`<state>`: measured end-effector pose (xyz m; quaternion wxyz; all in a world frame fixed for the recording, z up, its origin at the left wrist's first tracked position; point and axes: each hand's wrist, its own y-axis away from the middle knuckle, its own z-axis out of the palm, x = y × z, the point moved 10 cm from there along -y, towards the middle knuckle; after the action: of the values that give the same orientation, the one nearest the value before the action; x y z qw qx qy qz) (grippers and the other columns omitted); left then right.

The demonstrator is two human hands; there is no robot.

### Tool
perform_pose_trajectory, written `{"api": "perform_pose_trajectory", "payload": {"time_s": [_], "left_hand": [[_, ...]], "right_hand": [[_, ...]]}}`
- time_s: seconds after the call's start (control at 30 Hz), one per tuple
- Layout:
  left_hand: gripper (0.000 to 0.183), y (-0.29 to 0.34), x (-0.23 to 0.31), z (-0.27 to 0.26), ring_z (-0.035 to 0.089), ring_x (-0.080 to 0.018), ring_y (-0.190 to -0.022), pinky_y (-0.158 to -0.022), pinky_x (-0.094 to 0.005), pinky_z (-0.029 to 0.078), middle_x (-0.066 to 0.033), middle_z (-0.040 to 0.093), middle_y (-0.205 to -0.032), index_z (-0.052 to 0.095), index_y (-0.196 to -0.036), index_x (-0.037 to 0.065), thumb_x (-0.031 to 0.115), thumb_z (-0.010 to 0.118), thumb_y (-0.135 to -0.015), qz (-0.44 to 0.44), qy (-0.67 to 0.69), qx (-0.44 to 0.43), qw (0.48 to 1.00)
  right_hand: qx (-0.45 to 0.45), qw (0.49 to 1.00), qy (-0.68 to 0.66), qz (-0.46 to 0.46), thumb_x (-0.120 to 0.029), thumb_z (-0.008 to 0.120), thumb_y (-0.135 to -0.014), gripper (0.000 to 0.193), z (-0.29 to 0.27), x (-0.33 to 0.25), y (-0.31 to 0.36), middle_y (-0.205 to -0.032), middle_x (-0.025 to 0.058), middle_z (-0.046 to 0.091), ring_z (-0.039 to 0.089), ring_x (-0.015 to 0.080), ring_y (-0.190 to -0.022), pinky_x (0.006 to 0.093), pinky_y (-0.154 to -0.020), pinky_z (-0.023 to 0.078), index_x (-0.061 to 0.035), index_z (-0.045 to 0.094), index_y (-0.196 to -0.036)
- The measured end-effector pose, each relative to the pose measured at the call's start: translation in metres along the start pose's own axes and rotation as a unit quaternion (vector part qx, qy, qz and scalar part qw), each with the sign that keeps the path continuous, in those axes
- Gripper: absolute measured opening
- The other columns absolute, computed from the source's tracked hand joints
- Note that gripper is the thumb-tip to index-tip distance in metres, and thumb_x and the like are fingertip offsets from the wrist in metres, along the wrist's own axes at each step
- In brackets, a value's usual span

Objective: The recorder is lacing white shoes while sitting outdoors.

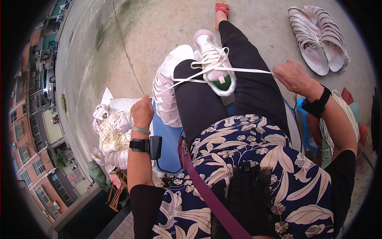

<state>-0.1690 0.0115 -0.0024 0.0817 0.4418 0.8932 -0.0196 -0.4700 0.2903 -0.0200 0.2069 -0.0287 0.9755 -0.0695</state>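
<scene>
A white and pink sneaker point(211, 53) with a green patch inside its heel rests on my lap, between my legs. Its white shoelace point(250, 71) stretches out to both sides. At the left, my left hand point(142, 112) is closed around one lace end. My right hand point(294, 76), closed too, pulls the other end out to the right at about the shoe's height. Both lengths look nearly straight, and lace loops lie over the shoe's tongue. Beside my left thigh stands a stack of nested white-pink shoe uppers point(164, 93), just right of my left hand.
A blue surface point(165, 137) shows beside my left thigh. Left of it lies a heap of white laces point(115, 127) with more uppers. Further nested uppers point(318, 40) lie on the concrete at the far right. A blue-framed holder point(304, 119) with laces stands by my right forearm.
</scene>
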Motion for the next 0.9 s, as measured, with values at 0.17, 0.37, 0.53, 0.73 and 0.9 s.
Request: {"api": "perform_pose_trajectory", "payload": {"time_s": [0.17,0.37,0.53,0.73,0.9], "left_hand": [[0.011,-0.005,0.006,0.001,0.056,-0.0354,-0.059,-0.054,-0.0444,0.044,-0.0136,0.057,-0.061,0.052,-0.072,0.009,0.017,0.054,-0.08,-0.017,-0.007,-0.021,1.0],[0.018,-0.031,0.001,-0.021,0.055,-0.0277,-0.055,-0.052,-0.0361,0.042,-0.0087,0.056,-0.058,0.054,-0.063,0.005,0.016,0.058,-0.077,-0.072,0.155,0.102,0.98],[0.018,-0.033,0.011,0.029,0.041,-0.0052,-0.044,-0.041,-0.0199,0.03,0.0016,0.048,-0.052,0.056,-0.065,0.003,0.013,0.058,-0.08,-0.292,0.58,-0.077,0.756],[0.015,-0.018,0.085,0.054,0.04,-0.0061,-0.034,-0.031,-0.0194,0.029,-0.0017,0.052,-0.052,0.055,-0.068,0.005,0.013,0.058,-0.08,-0.275,0.663,-0.21,0.664],[0.015,-0.004,0.137,0.069,0.049,-0.0075,-0.036,-0.033,-0.0182,0.037,-0.0046,0.058,-0.055,0.055,-0.068,0.004,0.013,0.057,-0.081,-0.258,0.669,-0.334,0.612]], "right_hand": [[0.018,1.0,0.018,-0.015,-0.01,0.054,-0.078,0.007,0.008,0.014,0.004,-0.068,0.0084,0.047,0.052,0.0279,-0.065,0.0375,-0.059,0.038,-0.0079,0.049,-0.073],[0.107,0.991,0.033,0.077,-0.016,0.06,-0.077,0.015,0.004,0.042,-0.012,-0.064,0.0043,0.048,0.051,0.0206,-0.057,0.0321,-0.049,0.038,-0.0066,0.054,-0.067],[0.086,0.735,-0.487,0.464,-0.021,0.061,-0.082,0.018,0.065,0.09,-0.004,-0.058,-0.0022,0.048,0.041,0.0078,-0.043,0.0239,-0.038,0.032,-0.0055,0.058,-0.072],[0.015,0.624,-0.619,0.476,-0.017,0.058,-0.083,0.013,0.113,0.029,-0.036,-0.063,0.0004,0.055,0.052,0.0058,-0.048,0.0189,-0.04,0.041,-0.0054,0.058,-0.077],[-0.048,0.631,-0.607,0.48,-0.007,0.055,-0.079,0.003,0.127,0.013,-0.053,-0.067,0.0041,0.058,0.058,0.0104,-0.054,0.0209,-0.046,0.047,-0.0036,0.057,-0.08]]}}
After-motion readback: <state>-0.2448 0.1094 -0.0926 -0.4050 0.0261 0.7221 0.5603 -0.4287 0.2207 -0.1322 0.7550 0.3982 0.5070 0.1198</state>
